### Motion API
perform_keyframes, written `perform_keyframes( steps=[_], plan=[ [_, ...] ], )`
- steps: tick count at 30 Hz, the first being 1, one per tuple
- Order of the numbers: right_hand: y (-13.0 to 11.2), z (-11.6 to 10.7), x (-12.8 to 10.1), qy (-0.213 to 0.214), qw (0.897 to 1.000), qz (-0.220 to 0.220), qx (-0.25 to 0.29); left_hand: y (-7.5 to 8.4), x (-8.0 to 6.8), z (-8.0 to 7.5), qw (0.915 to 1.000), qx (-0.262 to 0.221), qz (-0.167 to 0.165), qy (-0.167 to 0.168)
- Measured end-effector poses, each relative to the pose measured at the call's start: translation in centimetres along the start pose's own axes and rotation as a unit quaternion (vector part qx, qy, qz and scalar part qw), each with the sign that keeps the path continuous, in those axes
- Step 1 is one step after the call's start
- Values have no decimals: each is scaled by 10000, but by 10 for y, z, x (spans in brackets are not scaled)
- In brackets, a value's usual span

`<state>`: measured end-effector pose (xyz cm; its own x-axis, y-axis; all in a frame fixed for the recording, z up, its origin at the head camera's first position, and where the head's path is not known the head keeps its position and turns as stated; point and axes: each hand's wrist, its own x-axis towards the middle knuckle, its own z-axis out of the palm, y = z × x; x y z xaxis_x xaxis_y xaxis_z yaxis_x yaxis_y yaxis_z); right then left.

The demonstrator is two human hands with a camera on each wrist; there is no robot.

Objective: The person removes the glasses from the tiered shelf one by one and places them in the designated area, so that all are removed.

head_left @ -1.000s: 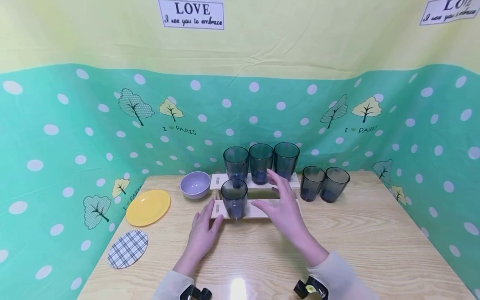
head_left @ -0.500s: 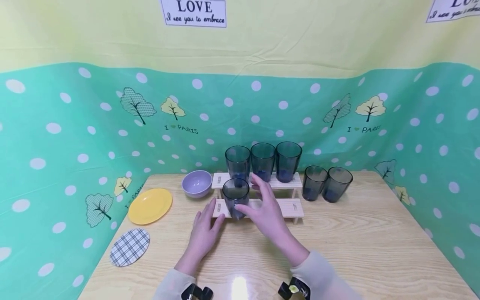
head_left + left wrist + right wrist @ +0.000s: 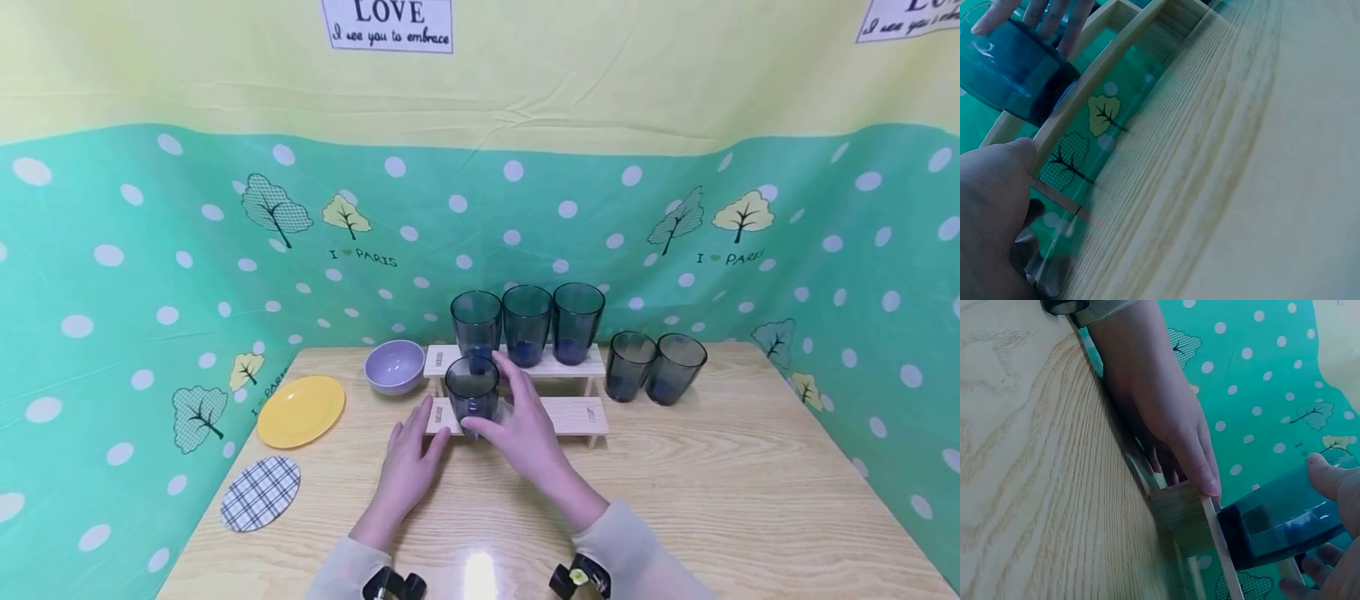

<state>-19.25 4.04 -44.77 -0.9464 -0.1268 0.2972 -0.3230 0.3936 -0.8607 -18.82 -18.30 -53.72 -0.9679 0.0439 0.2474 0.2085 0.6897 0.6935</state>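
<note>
Gripping front cup (image 3: pixel 472 398) with right hand (image 3: pixel 525 433) on lower shelf step (image 3: pixel 577 414) | left hand (image 3: pixel 408 462) flat, steadying shelf end | three cups (image 3: pixel 527 323) placed beyond hands; two cups (image 3: pixel 655 367) waiting right on table (image 3: pixel 712 500)

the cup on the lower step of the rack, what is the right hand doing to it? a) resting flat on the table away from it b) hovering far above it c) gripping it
c: the right hand wraps thumb and fingers round the cup on the wooden rack.
</note>
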Motion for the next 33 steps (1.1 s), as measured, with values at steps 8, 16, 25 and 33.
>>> perform_keyframes(
  steps=[8,16,25,33],
  plan=[
    [2,5,-1,-98,9999,19,25,0,0,0,10000,20,-49,-41],
    [5,10,0,-61,9998,-24,195,0,0,-1,10000,11,-41,-10],
    [3,8,-2,17,9995,40,317,-1,0,0,10000,33,-58,-28],
    [3,3,-6,16,9996,70,279,-1,-1,0,9999,-59,-123,-41]
  ],
)
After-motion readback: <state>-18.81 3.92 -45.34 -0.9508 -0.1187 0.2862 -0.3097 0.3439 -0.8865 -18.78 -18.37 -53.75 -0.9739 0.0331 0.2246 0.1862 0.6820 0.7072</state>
